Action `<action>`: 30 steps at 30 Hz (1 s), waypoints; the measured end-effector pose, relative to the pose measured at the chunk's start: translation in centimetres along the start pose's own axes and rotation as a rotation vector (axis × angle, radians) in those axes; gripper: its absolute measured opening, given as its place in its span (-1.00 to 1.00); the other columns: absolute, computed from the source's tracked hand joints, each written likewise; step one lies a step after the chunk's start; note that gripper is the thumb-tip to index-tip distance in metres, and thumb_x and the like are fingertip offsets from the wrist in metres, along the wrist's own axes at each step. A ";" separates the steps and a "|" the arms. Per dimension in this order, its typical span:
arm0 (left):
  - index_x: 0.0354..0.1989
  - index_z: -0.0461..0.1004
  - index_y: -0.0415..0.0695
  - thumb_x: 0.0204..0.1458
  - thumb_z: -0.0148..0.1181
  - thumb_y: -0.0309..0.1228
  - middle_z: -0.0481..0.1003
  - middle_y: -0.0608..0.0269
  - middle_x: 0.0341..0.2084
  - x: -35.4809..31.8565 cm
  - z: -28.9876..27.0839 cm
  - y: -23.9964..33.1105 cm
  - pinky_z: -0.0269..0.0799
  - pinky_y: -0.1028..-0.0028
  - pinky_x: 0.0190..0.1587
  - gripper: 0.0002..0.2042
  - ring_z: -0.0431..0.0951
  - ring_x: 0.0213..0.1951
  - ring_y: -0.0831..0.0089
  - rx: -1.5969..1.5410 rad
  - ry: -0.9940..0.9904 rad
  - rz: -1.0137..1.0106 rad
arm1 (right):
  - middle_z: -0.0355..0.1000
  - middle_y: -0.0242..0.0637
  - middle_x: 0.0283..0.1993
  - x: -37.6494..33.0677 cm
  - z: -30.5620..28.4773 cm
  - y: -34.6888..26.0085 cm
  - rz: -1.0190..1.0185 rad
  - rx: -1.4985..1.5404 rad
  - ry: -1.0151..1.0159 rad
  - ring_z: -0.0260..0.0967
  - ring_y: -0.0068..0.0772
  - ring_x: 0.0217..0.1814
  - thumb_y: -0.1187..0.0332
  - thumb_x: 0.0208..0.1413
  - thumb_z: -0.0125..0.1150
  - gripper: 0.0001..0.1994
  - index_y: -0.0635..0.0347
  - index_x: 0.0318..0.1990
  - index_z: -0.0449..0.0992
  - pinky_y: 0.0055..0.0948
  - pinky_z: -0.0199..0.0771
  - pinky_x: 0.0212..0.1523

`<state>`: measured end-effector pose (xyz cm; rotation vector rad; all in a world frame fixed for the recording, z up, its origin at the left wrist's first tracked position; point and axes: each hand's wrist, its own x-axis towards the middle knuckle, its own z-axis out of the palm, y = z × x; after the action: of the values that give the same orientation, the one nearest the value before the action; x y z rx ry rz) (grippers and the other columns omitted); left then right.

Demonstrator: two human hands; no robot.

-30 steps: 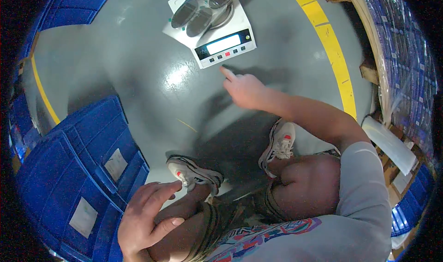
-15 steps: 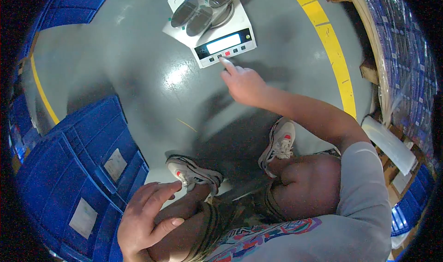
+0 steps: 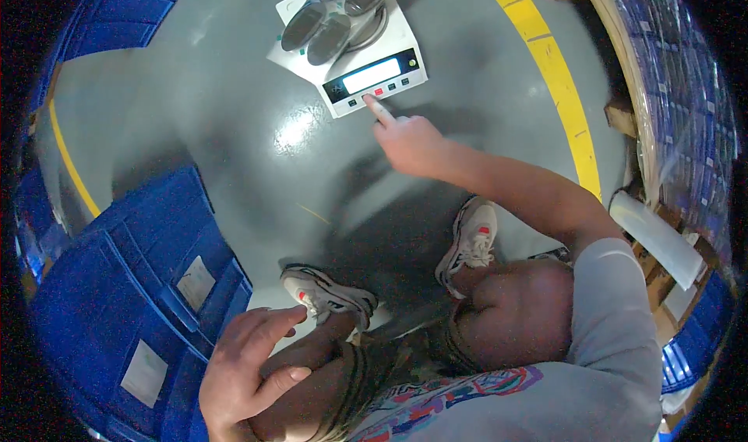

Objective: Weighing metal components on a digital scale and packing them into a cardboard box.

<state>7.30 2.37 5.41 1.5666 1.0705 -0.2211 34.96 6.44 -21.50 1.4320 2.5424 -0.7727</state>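
Pressing a button on the white digital floor scale (image 3: 366,68) with one extended finger, the right hand (image 3: 409,142) risked nudging its grey pouches (image 3: 335,14); the left hand (image 3: 245,372) rested open on a knee.

Bright overhead light, floor (image 3: 234,123) glare, fisheye-bent dark edges, slight blur

One white scale (image 3: 372,74) sits on the grey floor, with four grey oval pieces (image 3: 331,17) piled on its pan. Two hands show: the right hand (image 3: 409,142) and the left hand (image 3: 248,372). Two sneakers (image 3: 327,292) are visible. One yellow floor line (image 3: 557,84) runs past. Several blue crates (image 3: 132,286) stand at left.
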 end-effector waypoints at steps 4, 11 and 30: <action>-0.02 0.35 -0.21 -0.08 0.13 -0.09 0.46 0.07 -0.13 -0.2 -0.1 0.0 0.34 0.28 -0.10 -0.48 0.50 -0.23 0.21 -0.003 0.017 -0.017 | 0.05 0.11 0.26 0.1 0.5 -0.1 -0.042 0.007 0.052 0.44 -0.21 -0.43 0.47 -0.21 0.10 -0.83 0.24 -0.40 0.31 -0.27 0.44 -0.45; -0.02 0.36 -0.21 -0.07 0.11 -0.03 0.46 0.07 -0.15 -0.3 0.1 0.3 0.34 0.29 -0.10 -0.46 0.50 -0.24 0.21 0.003 0.029 -0.027 | 0.20 0.07 0.16 -0.8 2.0 -0.6 -0.095 0.042 0.040 0.44 -0.23 -0.42 0.45 -0.22 0.11 -0.80 0.24 -0.35 0.35 -0.28 0.45 -0.45; 0.00 0.34 -0.22 -0.07 0.12 -0.08 0.46 0.06 -0.15 -0.4 0.0 0.1 0.34 0.29 -0.10 -0.46 0.50 -0.24 0.20 0.002 0.031 -0.024 | 0.07 0.06 0.24 0.5 0.6 -0.7 -0.121 0.104 0.115 0.41 -0.13 -0.36 0.48 -0.24 0.14 -0.74 0.27 -0.31 0.30 -0.20 0.45 -0.41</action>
<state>7.21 2.16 5.75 1.5637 1.1139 -0.2151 34.02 6.25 -21.92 1.4010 2.7353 -0.8766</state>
